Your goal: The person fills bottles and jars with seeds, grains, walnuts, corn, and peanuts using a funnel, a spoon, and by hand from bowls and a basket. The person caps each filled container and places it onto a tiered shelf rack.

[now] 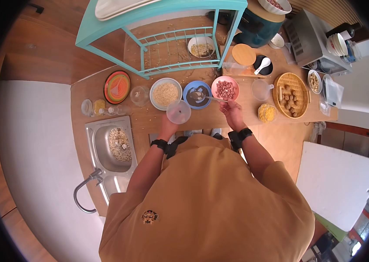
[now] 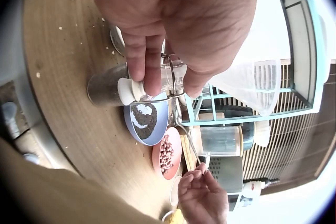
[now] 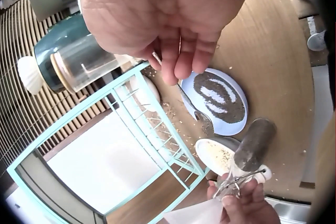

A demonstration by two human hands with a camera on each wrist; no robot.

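My left hand (image 1: 168, 127) grips the neck of a swing-top glass bottle (image 3: 256, 142) partly filled with dark grains. Its white stopper (image 2: 126, 91) hangs beside the neck, and a translucent funnel (image 1: 178, 112) sits at the mouth. Between the thumb and fingers of my right hand (image 1: 233, 115) is the handle of a metal spoon (image 3: 203, 122). The spoon's bowl carries dark grains and is over the blue bowl (image 1: 185, 98). More dark grains lie in that bowl, with bare streaks showing through.
A white bowl of oats (image 1: 165, 92) and a pink bowl of peanuts (image 1: 226, 89) flank the blue bowl. Behind them stands a teal rack (image 1: 143, 59). A walnut basket (image 1: 290, 96) and yellow flakes (image 1: 266, 113) sit right; a sink (image 1: 101, 144) is left.
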